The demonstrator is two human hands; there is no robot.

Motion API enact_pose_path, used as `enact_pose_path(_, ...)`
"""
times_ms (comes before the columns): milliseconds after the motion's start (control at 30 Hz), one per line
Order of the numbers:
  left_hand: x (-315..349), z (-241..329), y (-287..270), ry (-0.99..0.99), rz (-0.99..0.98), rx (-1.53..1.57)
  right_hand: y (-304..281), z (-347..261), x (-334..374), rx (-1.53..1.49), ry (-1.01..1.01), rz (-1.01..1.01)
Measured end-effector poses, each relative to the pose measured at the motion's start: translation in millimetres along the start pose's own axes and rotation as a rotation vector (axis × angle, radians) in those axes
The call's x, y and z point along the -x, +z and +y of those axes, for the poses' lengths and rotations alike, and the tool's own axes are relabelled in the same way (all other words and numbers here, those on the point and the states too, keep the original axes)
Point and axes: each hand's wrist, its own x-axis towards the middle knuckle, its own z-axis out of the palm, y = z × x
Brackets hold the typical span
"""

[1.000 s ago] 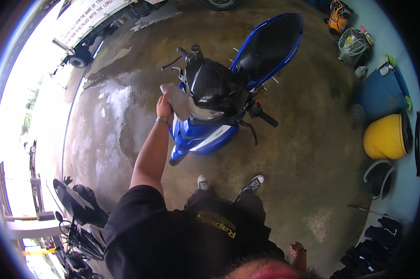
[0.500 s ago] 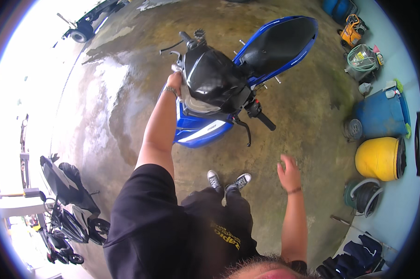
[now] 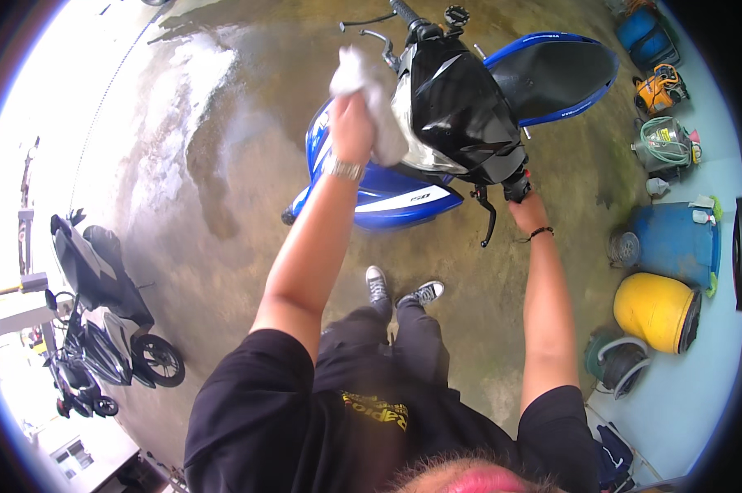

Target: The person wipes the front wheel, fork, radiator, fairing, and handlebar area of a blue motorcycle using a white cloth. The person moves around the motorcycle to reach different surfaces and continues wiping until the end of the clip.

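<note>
Grasping a whitish cloth [image 3: 391,135], the left hand [image 3: 353,131] is raised at the near left of a blue-and-black motorcycle [image 3: 461,115]; the cloth hangs past the fingers beside the pale front light [image 3: 424,156], and whether it touches cannot be told. To the right, the right hand [image 3: 529,212] wraps over the end of the handlebar, hiding the grip, with a black lever [image 3: 489,220] just left of it. The motorcycle stands in front of both hands, its nose nearer and its dark seat [image 3: 552,78] far right.

Dark numerals mark the white stripe [image 3: 404,200] on the blue front panel, small pale lettering runs along the seat's blue edge, and yellow print crosses the person's black shirt [image 3: 470,435].

Counted: one cloth, two dark shoes [image 3: 377,285] with white toes, one yellow drum [image 3: 654,312] at right, one blue tub [image 3: 675,238] beyond it, and at least two parked motorbikes [image 3: 108,337] at left.
</note>
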Motion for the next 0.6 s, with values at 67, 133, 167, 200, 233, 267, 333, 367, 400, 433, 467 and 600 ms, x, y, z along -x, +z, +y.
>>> enact_pose_path(67,-38,23,31,0.303,-0.154,-0.362,-2,1,-1,-0.069,-0.049,0.043)
enact_pose_path(133,-70,32,70,0.667,-0.266,-0.568,-4,1,-2,0.019,-0.002,0.042)
enact_pose_path(167,-76,28,83,0.823,-0.332,-0.647,-4,0,-2,0.060,0.036,0.040)
enact_pose_path(200,-76,19,88,0.862,-0.426,-0.728,-4,0,-3,0.067,0.049,0.039)
enact_pose_path(233,-74,9,92,0.880,-0.532,-0.819,-3,0,-3,0.073,0.066,0.031)
enact_pose_path(267,-74,0,90,0.892,-0.523,-0.820,-2,1,-5,0.077,0.084,0.026)
enact_pose_path(333,-66,-19,77,0.967,-0.454,-0.763,0,2,-6,0.107,0.083,0.053)
enact_pose_path(367,-56,-27,69,0.901,-0.456,-0.746,1,4,-7,0.129,0.095,0.056)
enact_pose_path(400,-42,-34,61,0.886,-0.398,-0.677,2,5,-7,0.119,0.125,0.070)
enact_pose_path(433,-25,-39,53,0.900,-0.328,-0.608,3,7,-8,0.094,0.093,0.074)
enact_pose_path(467,-4,-43,48,0.844,-0.289,-0.569,4,9,-7,0.071,0.077,0.072)
enact_pose_path(600,88,-40,20,0.620,-0.278,-0.440,5,11,-8,0.038,0.049,0.057)
